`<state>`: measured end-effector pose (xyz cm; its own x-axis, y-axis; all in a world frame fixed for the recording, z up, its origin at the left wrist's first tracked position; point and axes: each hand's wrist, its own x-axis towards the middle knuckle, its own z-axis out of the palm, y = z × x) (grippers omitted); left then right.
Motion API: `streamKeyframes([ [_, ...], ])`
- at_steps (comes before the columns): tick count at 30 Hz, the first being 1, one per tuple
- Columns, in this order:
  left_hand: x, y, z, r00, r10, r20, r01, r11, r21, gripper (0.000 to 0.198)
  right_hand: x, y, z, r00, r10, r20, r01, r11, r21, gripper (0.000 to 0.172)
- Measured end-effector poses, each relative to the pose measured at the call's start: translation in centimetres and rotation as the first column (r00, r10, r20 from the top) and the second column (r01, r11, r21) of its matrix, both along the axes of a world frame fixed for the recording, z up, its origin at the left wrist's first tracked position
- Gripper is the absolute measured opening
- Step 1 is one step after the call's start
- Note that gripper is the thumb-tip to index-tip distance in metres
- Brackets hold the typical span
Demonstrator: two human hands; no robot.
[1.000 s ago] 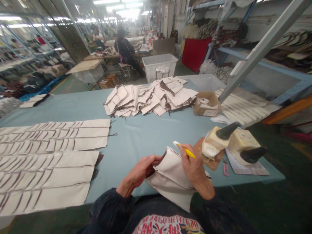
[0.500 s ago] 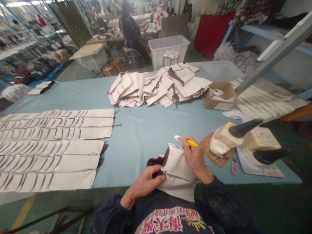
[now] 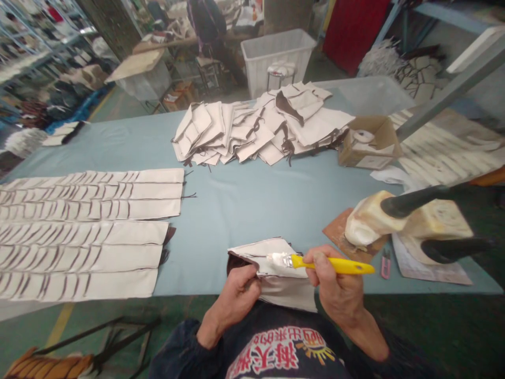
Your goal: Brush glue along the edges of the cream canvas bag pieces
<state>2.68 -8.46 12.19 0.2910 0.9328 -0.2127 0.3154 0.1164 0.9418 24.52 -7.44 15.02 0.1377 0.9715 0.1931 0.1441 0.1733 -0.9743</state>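
Near the front edge of the table lies a cream fabric piece (image 3: 290, 287) with dark brown trim, its far flap opened to a brown inside. My left hand (image 3: 236, 295) pinches the near edge of that piece. A yellow-handled paintbrush (image 3: 335, 265) is gripped in my right hand (image 3: 335, 287), its bristles loaded with white paste and resting at or just over the cream fabric. To the right, a paste-smeared container (image 3: 366, 221) with a black handle lies tilted on a brown board (image 3: 335, 229). Pink thread snips (image 3: 385, 264) lie beside it.
Overlapping rows of cream pieces (image 3: 87, 242) cover the table's left side. A loose heap of similar pieces (image 3: 252, 129) lies at the back, next to a cardboard box (image 3: 369, 145). A slanted metal post (image 3: 450, 89) rises at the right. Behind stand a plastic bin (image 3: 276, 52) and a seated person.
My right hand has turned the brush level, with its bristles now at the fabric. The fabric's far flap has been opened out. The view has tipped slightly downward.
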Motion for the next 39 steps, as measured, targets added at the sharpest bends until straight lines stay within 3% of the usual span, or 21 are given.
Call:
streamKeyframes([
  [3,0.1,0.1,-0.1,1.000,0.015,-0.016,-0.014,0.999,0.053,0.019,-0.5,-1.0,0.7,0.998,0.051,0.041,-0.051,0.999,0.013,0.033],
  [8,0.4,0.3,0.0,0.997,-0.047,-0.062,0.058,0.981,0.186,0.025,-0.8,-1.6,1.8,0.976,0.134,0.172,-0.150,0.985,0.089,0.034],
  [13,0.7,0.5,0.0,0.996,-0.027,-0.085,0.046,0.971,0.236,0.026,-0.4,-1.4,1.4,0.989,-0.020,0.148,0.007,0.996,0.093,0.033],
  [18,0.7,0.6,-0.1,0.998,-0.025,-0.049,0.035,0.975,0.217,0.022,-0.3,-1.2,1.1,0.980,0.100,0.171,-0.117,0.989,0.095,0.031],
  [22,0.6,0.8,-0.2,0.999,-0.002,-0.033,0.010,0.969,0.247,0.026,-0.3,-1.0,1.3,0.988,-0.042,0.150,0.025,0.993,0.111,0.030],
  [27,0.7,0.9,-0.2,0.999,-0.044,-0.030,0.050,0.965,0.258,0.024,-1.3,-1.5,2.0,0.974,0.095,0.205,-0.127,0.981,0.146,0.032],
  [31,0.6,0.9,-0.2,1.000,-0.018,-0.007,0.019,0.978,0.210,0.026,-1.2,-2.3,1.6,0.986,0.083,0.148,-0.101,0.988,0.121,0.033],
  [35,0.7,0.9,-0.3,1.000,-0.012,-0.013,0.015,0.980,0.199,0.028,-0.9,-2.6,1.1,0.997,0.071,-0.006,-0.071,0.997,0.000,0.034],
  [39,1.2,1.1,-0.1,1.000,-0.030,0.002,0.028,0.977,0.211,0.031,-1.9,-2.2,1.8,0.988,0.019,-0.152,-0.031,0.996,-0.078,0.037],
])
